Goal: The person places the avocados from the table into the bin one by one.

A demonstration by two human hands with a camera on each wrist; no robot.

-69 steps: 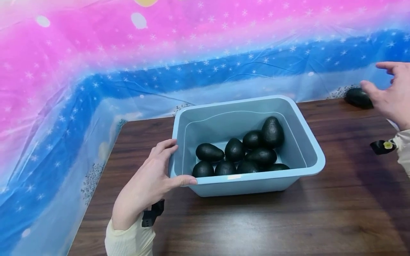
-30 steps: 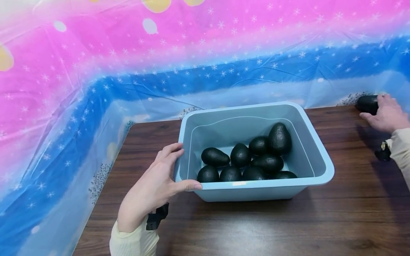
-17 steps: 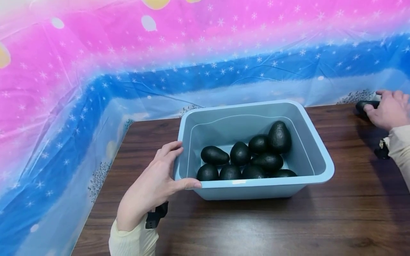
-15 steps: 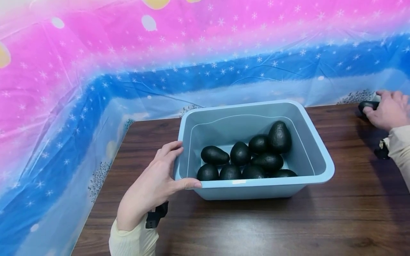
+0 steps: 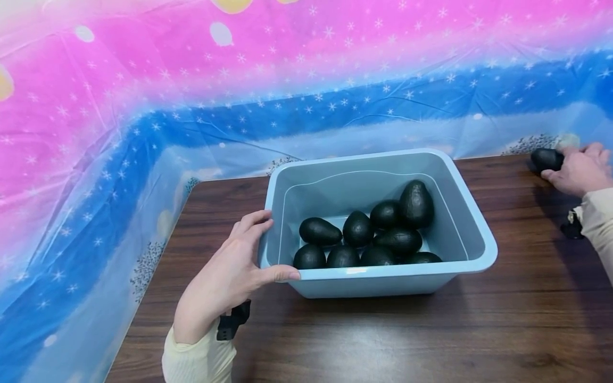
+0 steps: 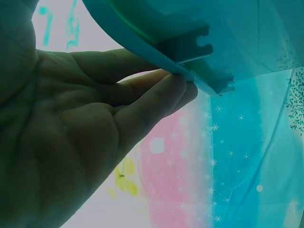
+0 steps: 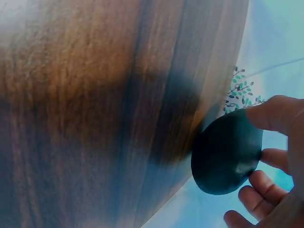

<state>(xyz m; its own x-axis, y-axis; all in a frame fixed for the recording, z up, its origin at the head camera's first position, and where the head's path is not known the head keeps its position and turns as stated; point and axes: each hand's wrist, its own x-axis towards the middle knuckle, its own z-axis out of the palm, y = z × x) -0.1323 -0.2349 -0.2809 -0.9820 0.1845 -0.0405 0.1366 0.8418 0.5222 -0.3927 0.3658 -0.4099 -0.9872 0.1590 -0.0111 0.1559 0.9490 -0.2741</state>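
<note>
A pale blue-grey plastic tub (image 5: 373,290) stands on the table with several dark avocados (image 5: 416,205) inside. My left hand (image 5: 227,279) holds the tub's near left corner, its thumb along the front rim and its fingers at the left side. The left wrist view shows those fingers (image 6: 156,92) against the underside of the rim. At the far right, my right hand (image 5: 581,169) grips a single avocado (image 5: 547,159) near the table's back edge. In the right wrist view, thumb and fingertips touch this avocado (image 7: 228,152) on its hand-facing side.
The table (image 5: 373,346) has a dark wood-grain top. A pink and blue patterned cloth (image 5: 306,106) hangs along its back and left edges. The tub lies between my two hands.
My right hand has come down from the air onto the lone avocado and grips it. The avocado has turned slightly in the fingers. My left hand has stayed on the tub corner.
</note>
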